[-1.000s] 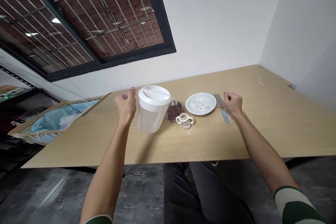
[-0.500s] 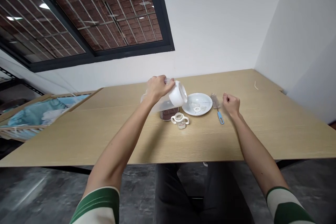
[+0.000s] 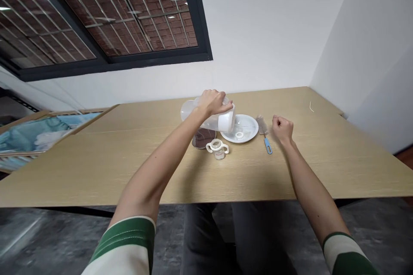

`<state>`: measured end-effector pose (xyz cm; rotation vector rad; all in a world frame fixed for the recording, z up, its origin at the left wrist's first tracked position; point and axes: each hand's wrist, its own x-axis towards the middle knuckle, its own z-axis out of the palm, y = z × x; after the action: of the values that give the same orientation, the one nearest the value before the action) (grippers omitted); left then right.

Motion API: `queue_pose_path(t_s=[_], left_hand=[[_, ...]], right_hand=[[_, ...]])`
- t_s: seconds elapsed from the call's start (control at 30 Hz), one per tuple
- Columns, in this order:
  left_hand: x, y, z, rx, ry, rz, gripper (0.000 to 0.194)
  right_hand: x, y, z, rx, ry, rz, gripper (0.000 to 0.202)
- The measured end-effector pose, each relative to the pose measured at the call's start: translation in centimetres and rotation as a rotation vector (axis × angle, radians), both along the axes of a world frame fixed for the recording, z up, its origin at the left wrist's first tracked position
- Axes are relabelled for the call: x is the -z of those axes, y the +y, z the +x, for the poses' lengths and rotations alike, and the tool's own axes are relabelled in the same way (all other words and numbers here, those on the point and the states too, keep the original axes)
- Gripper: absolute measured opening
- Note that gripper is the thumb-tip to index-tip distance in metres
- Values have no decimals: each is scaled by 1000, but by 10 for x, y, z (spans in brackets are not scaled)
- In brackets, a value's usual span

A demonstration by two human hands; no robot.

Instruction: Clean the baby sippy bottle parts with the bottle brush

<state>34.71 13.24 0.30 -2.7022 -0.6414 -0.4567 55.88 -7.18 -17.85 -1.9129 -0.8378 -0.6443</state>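
My left hand [image 3: 213,102] grips a translucent plastic pitcher [image 3: 190,109] with a white top by its handle side. The pitcher lies tilted in the air, its mouth low over the left part of a white plate [image 3: 222,138]. A white ring-shaped piece [image 3: 239,135] and a clear piece sit in the plate. In front stands a small clear baby bottle [image 3: 219,154] with white handles and no lid. My right hand [image 3: 282,129] is closed in a fist on the table, right of a bottle brush [image 3: 268,145] with a blue handle; nothing shows in it.
A dark brown round item [image 3: 204,138] lies under the pitcher, partly hidden. A thin white bent piece [image 3: 311,107] rests at the back right of the wooden table [image 3: 129,159]. To the left is a wooden crib [image 3: 48,133] with blue bedding. A wall and barred window stand behind.
My left hand has moved right with the pitcher, and its mouth now tips further down over the plate. The view has shifted slightly; my right fist stays on the table.
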Motion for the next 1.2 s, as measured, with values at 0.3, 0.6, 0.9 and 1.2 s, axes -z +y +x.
queue_pose_path(t_s=[0.3,0.6,0.9,1.2], left_hand=[[5,-24,42,49,-48,-67,61],[2,4,29,-90,-26,-54,60],[13,17,-13,-122,-40,-47,58],[25,-25,30,57,-54,-102,62]], right_hand=[[-4,0,-6,-14,-4,-13,47],[-8,1,-12,-52,-32,-10,48],[-5,4,-12,-72,-24,-19,48],[-10,2,-12,-47,-13,-38,49]])
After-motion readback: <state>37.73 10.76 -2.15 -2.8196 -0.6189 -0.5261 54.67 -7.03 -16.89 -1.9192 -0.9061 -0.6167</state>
